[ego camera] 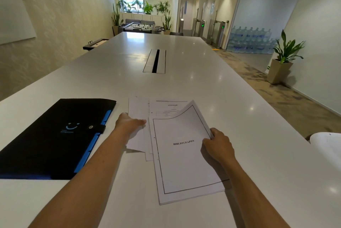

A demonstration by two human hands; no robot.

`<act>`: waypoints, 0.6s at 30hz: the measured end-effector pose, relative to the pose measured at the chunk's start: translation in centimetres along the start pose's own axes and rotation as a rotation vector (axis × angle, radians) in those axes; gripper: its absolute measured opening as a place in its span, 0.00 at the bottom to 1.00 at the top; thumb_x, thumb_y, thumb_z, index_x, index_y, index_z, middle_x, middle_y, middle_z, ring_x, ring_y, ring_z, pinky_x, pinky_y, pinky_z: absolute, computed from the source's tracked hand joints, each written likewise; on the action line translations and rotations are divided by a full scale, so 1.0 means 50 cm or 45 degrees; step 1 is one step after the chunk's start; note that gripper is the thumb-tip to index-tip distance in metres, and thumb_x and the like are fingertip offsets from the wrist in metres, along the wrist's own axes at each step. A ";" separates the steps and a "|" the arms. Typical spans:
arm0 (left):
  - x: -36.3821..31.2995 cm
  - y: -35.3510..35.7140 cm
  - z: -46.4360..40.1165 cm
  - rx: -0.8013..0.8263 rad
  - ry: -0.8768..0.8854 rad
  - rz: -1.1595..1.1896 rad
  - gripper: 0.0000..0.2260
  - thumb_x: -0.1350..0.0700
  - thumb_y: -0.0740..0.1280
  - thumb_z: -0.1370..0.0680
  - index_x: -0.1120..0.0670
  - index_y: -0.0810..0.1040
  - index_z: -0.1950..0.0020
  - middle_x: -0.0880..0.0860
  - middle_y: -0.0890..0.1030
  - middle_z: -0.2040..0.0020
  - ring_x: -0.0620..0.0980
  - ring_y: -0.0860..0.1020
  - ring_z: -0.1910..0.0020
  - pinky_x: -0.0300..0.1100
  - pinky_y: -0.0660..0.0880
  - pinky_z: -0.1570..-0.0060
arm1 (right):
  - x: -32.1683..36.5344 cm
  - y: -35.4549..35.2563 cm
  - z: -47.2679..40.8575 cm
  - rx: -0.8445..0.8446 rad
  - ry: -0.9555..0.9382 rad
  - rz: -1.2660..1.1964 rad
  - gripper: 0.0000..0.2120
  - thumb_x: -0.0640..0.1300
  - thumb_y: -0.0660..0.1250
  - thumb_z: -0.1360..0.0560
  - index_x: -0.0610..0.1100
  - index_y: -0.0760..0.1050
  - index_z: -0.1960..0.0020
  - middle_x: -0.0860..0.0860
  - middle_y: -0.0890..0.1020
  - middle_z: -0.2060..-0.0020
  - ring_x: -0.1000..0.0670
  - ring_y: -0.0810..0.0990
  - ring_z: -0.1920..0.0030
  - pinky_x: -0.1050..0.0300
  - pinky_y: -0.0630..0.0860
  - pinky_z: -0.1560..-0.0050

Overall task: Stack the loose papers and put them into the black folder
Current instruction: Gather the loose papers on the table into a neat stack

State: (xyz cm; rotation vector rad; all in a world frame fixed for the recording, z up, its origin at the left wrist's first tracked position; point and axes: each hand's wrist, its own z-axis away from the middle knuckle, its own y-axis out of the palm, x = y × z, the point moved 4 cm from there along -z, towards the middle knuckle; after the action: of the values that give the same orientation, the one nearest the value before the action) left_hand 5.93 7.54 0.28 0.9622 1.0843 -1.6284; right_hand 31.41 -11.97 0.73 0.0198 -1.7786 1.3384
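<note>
A black folder (55,135) with blue tabs and a snap strap lies shut on the white table (184,83), to my left. Loose papers (140,111) lie fanned out just right of it. On top sits a bordered sheet headed BIBLIOGRAPHY (182,153), its far right corner curled upward. My right hand (217,144) pinches that sheet's right edge. My left hand (129,124) rests flat on the left papers, fingers together and pointing right. Under the top sheet another page with a printed table peeks out.
A cable slot (155,61) is set into the table's middle, farther away. A white rounded object (328,144) juts in at the right edge. Beyond the table's right side are carpet, a potted plant (282,61) and stacked water bottles.
</note>
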 end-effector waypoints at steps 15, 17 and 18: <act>0.008 -0.017 -0.008 0.035 -0.043 0.056 0.24 0.54 0.64 0.20 0.60 0.63 0.26 0.61 0.73 0.33 0.60 0.72 0.36 0.53 0.68 0.34 | 0.040 0.048 0.005 0.255 -0.031 -0.512 0.06 0.38 0.67 0.28 0.48 0.78 0.54 0.56 0.83 0.59 0.55 0.81 0.58 0.62 0.75 0.62; 0.009 -0.022 -0.008 0.040 -0.068 0.089 0.21 0.56 0.65 0.20 0.61 0.66 0.29 0.62 0.75 0.36 0.60 0.74 0.38 0.54 0.70 0.36 | 0.041 0.054 0.006 0.286 -0.028 -0.548 0.08 0.39 0.67 0.29 0.49 0.79 0.53 0.55 0.84 0.58 0.54 0.82 0.56 0.61 0.76 0.58; 0.010 -0.023 -0.007 0.047 -0.062 0.093 0.20 0.58 0.65 0.20 0.62 0.68 0.30 0.61 0.77 0.38 0.60 0.75 0.40 0.54 0.71 0.36 | 0.041 0.055 0.006 0.296 -0.023 -0.564 0.08 0.39 0.67 0.29 0.49 0.79 0.52 0.54 0.84 0.57 0.52 0.83 0.56 0.59 0.77 0.56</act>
State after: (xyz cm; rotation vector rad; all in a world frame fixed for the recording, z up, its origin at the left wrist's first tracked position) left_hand 4.74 7.96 -0.02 0.9704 0.9784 -1.6090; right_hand 28.64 -10.08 -0.09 0.5246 -1.5094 1.2078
